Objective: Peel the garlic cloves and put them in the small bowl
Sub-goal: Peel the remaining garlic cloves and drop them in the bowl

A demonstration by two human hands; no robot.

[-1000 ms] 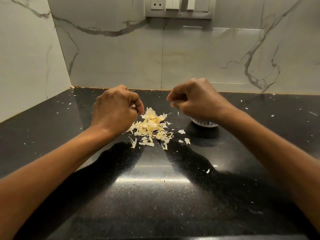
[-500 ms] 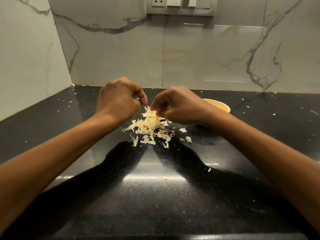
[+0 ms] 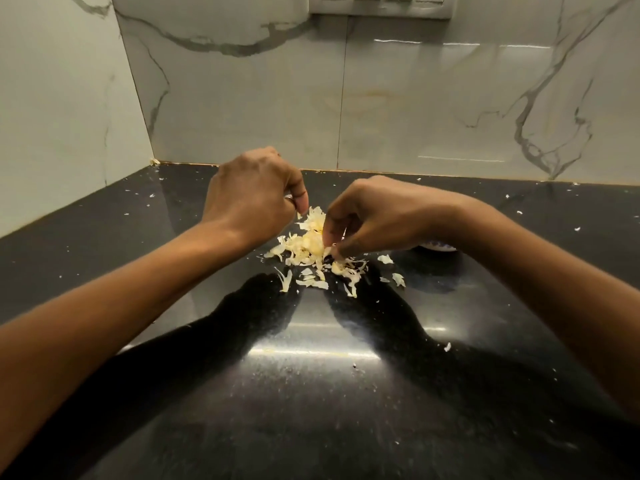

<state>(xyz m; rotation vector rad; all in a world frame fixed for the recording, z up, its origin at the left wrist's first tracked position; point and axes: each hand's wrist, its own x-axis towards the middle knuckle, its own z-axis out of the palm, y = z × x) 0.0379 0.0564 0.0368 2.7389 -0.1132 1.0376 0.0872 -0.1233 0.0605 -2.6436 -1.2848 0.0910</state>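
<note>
A heap of pale peels [image 3: 304, 261] lies on the black counter [image 3: 311, 393], a little beyond its middle. Whether the yellower lumps at the heap's heart are cloves cannot be told.

The right hand [image 3: 381, 216] comes in from 4 o'clock. Its fingers curl downward, and the thumb and fingertips [image 3: 336, 252] pinch into the peels at the heap's 3 o'clock edge. What exactly sits between them is too small to make out.

The left hand [image 3: 252, 199] hangs above the counter at the heap's 10 o'clock, not touching it. Its fingers are clenched with the thumb pointing down. Whether they grasp anything cannot be told.

The bowl [image 3: 438, 247] stands at 3 o'clock of the heap, almost wholly hidden behind the right wrist, so only a sliver of its patterned wall shows. Its contents are out of sight.

Loose white flakes dot the counter. A veined marble wall [image 3: 415, 109] rises at 12 o'clock, with a switch plate [image 3: 381, 6] at the top edge.
</note>
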